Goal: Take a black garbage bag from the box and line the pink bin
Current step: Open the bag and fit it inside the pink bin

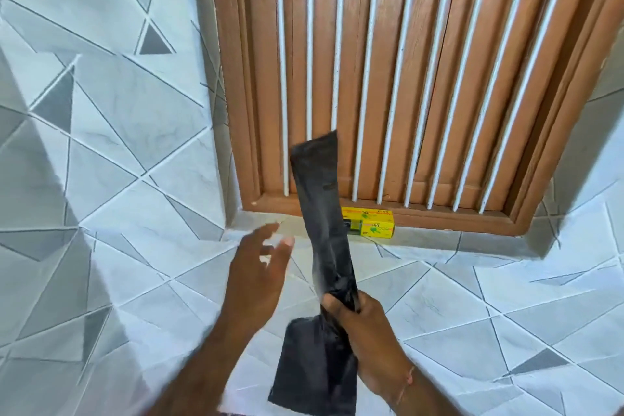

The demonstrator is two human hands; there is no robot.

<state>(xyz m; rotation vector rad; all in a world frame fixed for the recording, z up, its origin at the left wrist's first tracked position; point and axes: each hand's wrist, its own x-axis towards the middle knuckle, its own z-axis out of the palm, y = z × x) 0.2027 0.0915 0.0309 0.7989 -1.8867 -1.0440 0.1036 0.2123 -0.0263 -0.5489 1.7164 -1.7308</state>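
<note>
A folded black garbage bag [319, 199] stands up in front of me as a long flat strip, with its lower part hanging below my fist. My right hand [366, 331] is shut around the bag's middle. My left hand [258, 272] hovers just left of the strip, blurred, fingers spread, holding nothing. Behind the bag, a yellow box [374, 224] lies on the window ledge, partly hidden by the strip. The pink bin is not in view.
A brown wooden window [405, 78] with white vertical bars fills the upper middle. Grey-and-white tiled wall [101, 145] surrounds it, and a tiled ledge [456, 246] runs under the frame.
</note>
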